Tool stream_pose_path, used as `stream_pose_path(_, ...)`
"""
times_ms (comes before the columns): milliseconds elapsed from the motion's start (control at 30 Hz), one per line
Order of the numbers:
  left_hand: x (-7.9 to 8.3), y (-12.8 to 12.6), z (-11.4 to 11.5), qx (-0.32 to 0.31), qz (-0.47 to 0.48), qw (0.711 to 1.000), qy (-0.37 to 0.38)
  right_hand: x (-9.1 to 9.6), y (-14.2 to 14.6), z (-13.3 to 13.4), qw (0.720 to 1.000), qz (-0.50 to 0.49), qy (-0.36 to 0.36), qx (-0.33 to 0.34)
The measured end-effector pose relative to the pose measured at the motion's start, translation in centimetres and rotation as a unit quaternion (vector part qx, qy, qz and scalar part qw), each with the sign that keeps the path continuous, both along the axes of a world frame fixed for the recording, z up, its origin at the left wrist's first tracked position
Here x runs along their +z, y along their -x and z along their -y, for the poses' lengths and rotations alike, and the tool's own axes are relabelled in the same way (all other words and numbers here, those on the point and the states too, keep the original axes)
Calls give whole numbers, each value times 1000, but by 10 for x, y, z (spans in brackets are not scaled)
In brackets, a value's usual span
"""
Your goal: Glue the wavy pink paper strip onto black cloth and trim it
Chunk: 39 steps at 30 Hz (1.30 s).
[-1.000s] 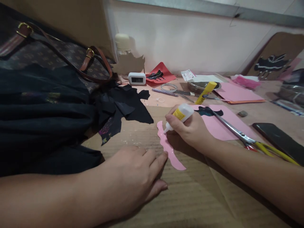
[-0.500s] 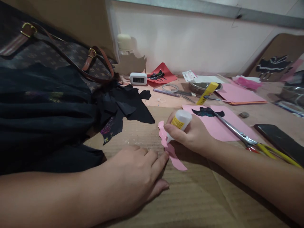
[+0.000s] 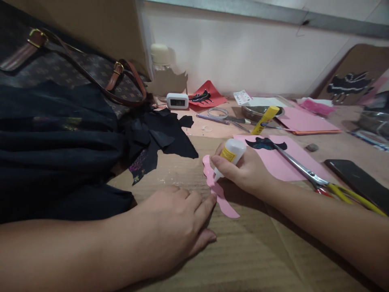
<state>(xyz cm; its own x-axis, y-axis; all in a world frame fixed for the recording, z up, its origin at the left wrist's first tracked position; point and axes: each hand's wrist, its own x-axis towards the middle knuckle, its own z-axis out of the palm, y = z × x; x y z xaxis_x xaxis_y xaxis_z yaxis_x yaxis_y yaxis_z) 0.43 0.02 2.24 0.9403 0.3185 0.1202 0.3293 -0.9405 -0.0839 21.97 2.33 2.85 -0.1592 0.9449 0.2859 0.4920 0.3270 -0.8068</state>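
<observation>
My right hand [image 3: 251,168] is wrapped round a white glue bottle [image 3: 236,149] with a yellow label. The bottle is tilted nozzle-down, its tip at the right edge of a wavy pink paper cutout [image 3: 225,206]. Wet, shiny glue shows along the cutout's upper part. Flat on the cardboard sheet [image 3: 243,251], my left hand [image 3: 173,223] has its fingers stretched out, and a fingertip presses the cutout's middle. Beyond my right hand, a black cutout shape [image 3: 261,143] lies on a pink sheet [image 3: 291,162], and the scissors [image 3: 306,172] rest with their tips on it.
Black fabric [image 3: 60,162] and black scraps [image 3: 164,134] crowd the left, in front of a patterned bag [image 3: 88,69]. Behind stand a small digital clock [image 3: 177,101] and a yellow glue stick [image 3: 266,120]. A dark phone [image 3: 355,178] lies at the right.
The glue bottle's tip has shifted very slightly along the pink cutout, with the bottle tipped a little differently. My left hand stays in place.
</observation>
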Motion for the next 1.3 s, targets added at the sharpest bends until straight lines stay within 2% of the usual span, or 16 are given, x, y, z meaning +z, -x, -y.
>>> stream_pose_path(233,-1,-1,0,1,-6,1000,0,1,-1,-2,998,-49,-9,-25)
stream_pose_path(433,1,-1,0,3,-15,1000,8,6,2,6,996,-6,21,85)
stream_pose_path(533,2,0,1,-3,-13,1000,5,8,2,8,994,26,10,108)
stream_pose_path(733,3,0,3,-21,-23,999,-8,18,5,9,990,76,83,81)
stream_pose_path(867,1,-1,4,-14,-13,1000,-18,21,4,18,989,53,124,64)
stream_pose_path(1000,0,-1,4,-20,-15,999,-19,14,0,28,995,33,98,9)
stream_pose_path(1100,0,-2,3,-28,-8,1000,-8,7,-1,30,997,21,77,-6)
stream_pose_path(1233,0,-2,2,-30,3,1000,8,5,2,31,999,24,39,27)
stream_pose_path(1300,-1,-2,2,-33,13,999,17,6,3,33,997,12,50,59)
